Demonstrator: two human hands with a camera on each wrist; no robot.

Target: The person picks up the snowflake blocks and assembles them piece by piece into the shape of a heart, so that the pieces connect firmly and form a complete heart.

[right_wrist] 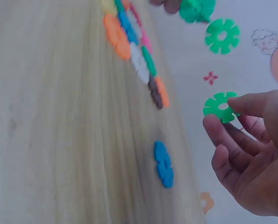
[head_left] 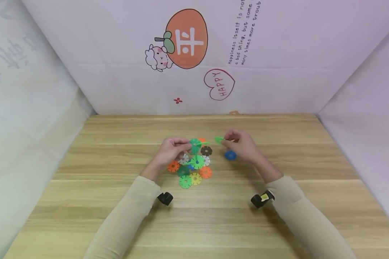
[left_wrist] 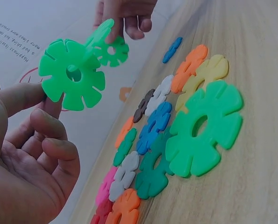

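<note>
Pinching a green lone disc at its rim between thumb and fingers, the right hand holds it above the table, apart from the cluster. The left hand grips this green cluster by a rim, also raised. The step appears to be a slot-to-slot joining. For a sound joint, the lone disc is best turned so that its plane crosses its neighbour's, with the chosen slots in line and clear of the fingertips; a straight, even push, braced by the left hand, should seat it. A skewed push could twist the cluster's other joints loose.

Lying below are overlapping loose discs in several colours, with a blue disc set apart near the right hand.

Hard to make out: the number of discs in the cluster, since green overlaps green from the head; and the meeting slots, too small to tell. The left wrist view places the lone disc behind the cluster, obscuring the gap; the right wrist view cuts off most of the left hand.
</note>
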